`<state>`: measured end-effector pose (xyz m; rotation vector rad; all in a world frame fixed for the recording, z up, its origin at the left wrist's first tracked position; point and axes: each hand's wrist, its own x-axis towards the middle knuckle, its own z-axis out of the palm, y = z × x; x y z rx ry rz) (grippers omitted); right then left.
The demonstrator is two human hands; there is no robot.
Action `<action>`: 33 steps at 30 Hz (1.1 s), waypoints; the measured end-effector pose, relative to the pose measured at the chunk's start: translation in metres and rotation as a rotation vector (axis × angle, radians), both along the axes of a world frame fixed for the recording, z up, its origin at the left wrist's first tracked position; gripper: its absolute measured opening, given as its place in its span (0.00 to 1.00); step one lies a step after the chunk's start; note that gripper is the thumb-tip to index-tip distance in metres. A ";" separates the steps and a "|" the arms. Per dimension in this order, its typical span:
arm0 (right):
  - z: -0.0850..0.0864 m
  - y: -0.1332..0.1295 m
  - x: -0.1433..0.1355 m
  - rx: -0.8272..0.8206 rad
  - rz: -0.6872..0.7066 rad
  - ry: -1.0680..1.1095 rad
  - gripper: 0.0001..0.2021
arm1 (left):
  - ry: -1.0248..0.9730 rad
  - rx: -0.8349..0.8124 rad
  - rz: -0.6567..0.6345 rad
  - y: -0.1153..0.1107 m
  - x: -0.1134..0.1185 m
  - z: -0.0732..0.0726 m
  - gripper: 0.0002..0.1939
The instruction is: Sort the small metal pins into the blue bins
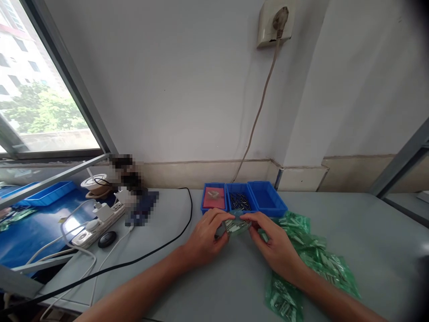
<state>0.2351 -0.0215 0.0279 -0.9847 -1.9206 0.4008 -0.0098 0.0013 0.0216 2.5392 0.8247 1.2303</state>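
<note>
Between my two hands is a small clear greenish plastic bag (237,226) with light, slim parts inside. My left hand (208,232) pinches its left side between thumb and fingers. On the opposite side, my right hand (271,237) grips the bag near its top right corner. Just beyond the hands stand blue bins: one holds a red piece (214,201) with small pale items on it, and the middle bin (231,188) holds many dark, thin metal parts (240,202). Several filled green bags (321,257) lie beside and under my right forearm.
A third blue bin (268,197) stands at the right of the row. A black cable (150,250) crosses the grey table (214,290) on the left. Near the left edge are a power strip (97,226) and a black mouse-like object (107,239). The wall rises behind the bins.
</note>
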 end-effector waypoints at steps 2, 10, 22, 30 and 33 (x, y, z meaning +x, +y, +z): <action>0.000 -0.001 0.001 -0.013 0.002 -0.008 0.11 | 0.005 0.001 0.006 0.000 0.001 0.001 0.13; 0.002 -0.002 -0.002 -0.052 0.029 -0.001 0.07 | 0.002 0.002 0.015 -0.001 0.002 0.000 0.10; -0.001 0.002 0.002 -0.077 0.039 0.048 0.06 | -0.040 0.102 -0.068 -0.004 0.005 0.004 0.10; 0.005 0.004 -0.002 -0.147 0.015 0.130 0.06 | 0.017 0.049 -0.055 -0.006 0.004 0.005 0.15; 0.007 0.003 -0.003 -0.208 0.020 0.171 0.07 | 0.023 0.034 -0.051 -0.004 0.004 0.003 0.16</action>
